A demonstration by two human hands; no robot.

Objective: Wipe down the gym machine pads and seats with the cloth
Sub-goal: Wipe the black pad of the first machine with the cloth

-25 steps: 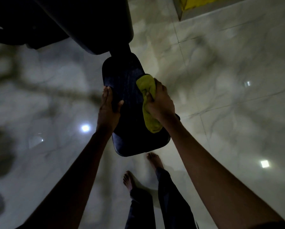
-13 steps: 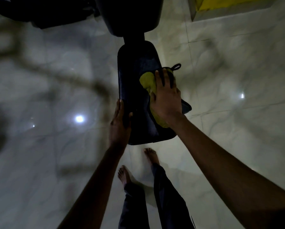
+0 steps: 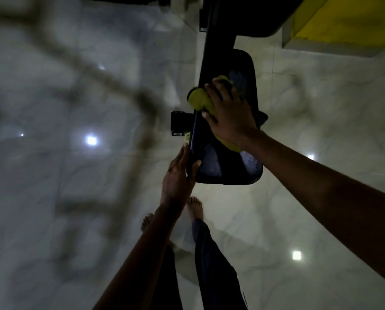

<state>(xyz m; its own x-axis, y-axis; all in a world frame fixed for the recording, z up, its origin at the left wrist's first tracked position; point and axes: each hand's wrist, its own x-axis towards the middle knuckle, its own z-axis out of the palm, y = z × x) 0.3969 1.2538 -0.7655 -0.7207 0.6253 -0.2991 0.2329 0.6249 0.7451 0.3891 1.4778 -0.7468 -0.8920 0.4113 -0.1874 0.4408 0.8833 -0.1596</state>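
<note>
Handling first. The cloth (image 3: 199, 100) looks like a soft, light microfibre rag. It'll bunch and fold wherever you push it, so I reckon it needs a flat palm on top or it just rolls into a sausage. Right now it's on the upper half of the pad (image 3: 228, 173), under the right hand (image 3: 230, 118). That hand's grip is on the cloth itself, with the fingers laid over it and a wad bulging out between thumb and forefinger. A tail runs back under the palm towards the wrist.

The pad is the stiff part. It's a padded vinyl-looking slab on a dark arm, so it probably wobbles or swivels if you lean on it (hence the bracing, I'd guess). The left hand (image 3: 178, 175) has it by the near left edge, fingers straight along the side and thumb hooked over onto the top face. That's a narrow grip on the pad's rim, and I'd hold it there too. Vinyl could be slick, especially damp.

Looks-wise, the cloth is yellow-green and crumpled. The pad is near black with rounded corners, and its near end has pale speckled patches (wet or worn, can't tell in this light). A small black bracket (image 3: 179, 123) sticks out on its left. Below is a glossy marble-look floor (image 3: 310, 209), and there's a yellow block (image 3: 348, 19) at the top right.
</note>
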